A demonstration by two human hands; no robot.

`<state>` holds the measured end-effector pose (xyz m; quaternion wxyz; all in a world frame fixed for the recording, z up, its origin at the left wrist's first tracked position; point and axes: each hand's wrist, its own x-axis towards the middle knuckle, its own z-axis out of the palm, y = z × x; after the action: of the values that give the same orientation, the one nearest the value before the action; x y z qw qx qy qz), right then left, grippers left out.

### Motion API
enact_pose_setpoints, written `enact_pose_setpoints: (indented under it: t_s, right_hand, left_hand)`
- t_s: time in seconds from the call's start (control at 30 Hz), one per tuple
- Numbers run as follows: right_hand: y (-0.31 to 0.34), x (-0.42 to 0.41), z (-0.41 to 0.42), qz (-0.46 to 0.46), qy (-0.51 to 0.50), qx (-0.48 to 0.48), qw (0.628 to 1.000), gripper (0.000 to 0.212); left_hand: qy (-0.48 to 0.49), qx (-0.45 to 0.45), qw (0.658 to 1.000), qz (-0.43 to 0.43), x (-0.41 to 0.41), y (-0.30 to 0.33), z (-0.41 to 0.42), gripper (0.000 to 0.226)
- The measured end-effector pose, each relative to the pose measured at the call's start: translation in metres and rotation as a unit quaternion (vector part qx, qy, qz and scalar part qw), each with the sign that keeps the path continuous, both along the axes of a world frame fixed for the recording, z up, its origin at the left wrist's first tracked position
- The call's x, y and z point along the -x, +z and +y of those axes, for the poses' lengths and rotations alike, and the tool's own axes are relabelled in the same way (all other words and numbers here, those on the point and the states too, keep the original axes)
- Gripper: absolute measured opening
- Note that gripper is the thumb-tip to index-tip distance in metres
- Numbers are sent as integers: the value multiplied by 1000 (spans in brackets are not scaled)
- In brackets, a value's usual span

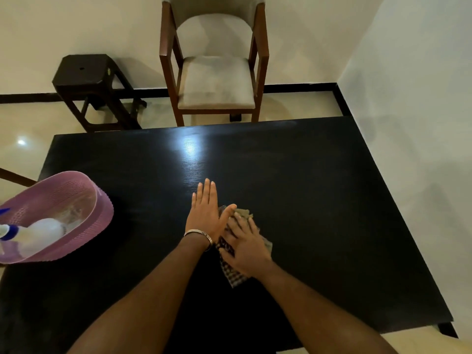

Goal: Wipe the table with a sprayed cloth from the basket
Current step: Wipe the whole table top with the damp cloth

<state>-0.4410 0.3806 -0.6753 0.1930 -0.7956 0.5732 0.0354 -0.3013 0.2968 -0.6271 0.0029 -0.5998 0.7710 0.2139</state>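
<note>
- While the right hand [246, 247] lies flat with spread fingers on a checked cloth [231, 273], pressing it to the dark table [319, 200], the left hand [205, 215] rests open and flat just beside it, fingers straight and together, thumb touching the cloth's far edge.
- Neither hand is clenched; both are palm down, side by side near the table's middle.
- The cloth sits bunched under the right palm, partly hidden, with a checked corner showing toward the person.
- It looks thin, soft and light, so it will likely crumple or slide rather than hold a shape; a flat palm over its centre seems the surest hold for wiping.
- Whether it is damp cannot be told.
- On the table's left edge stands a pink basket [102, 213], tilted in view, holding a white spray bottle [38, 233] with a blue top.
- Beyond the table's far side stand a cushioned wooden chair [215, 80] and a dark stool [84, 70] against the wall.
</note>
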Motion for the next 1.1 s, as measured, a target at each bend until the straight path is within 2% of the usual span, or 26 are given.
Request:
enact_pose_setpoints:
  t_s: [0.1, 0.23, 0.33, 0.5, 0.83, 1.1]
  right_hand:
    - [-1, 57, -2, 16, -104, 19, 994, 66]
    - [-1, 151, 4, 53, -232, 21, 971, 67]
    - [-1, 214, 8, 69, -288, 18, 955, 66]
    - [-5, 260, -17, 85, -293, 6, 952, 67]
    - [-11, 274, -111, 78, -300, 34, 950, 65]
    - [-17, 280, -194, 85, -306, 62, 946, 63]
  left_hand:
    - [-4, 10, 1000, -4, 17, -3, 5, 108]
    - [-12, 12, 1000, -12, 46, -2, 8, 100]
    - [-21, 18, 1000, -10, 72, 0, 2, 99]
    - [-31, 36, 999, -7, 103, 6, -28, 97]
    - [-50, 80, 995, -37, 113, 6, -127, 94]
    - [-53, 78, 995, -29, 117, -9, -196, 96]
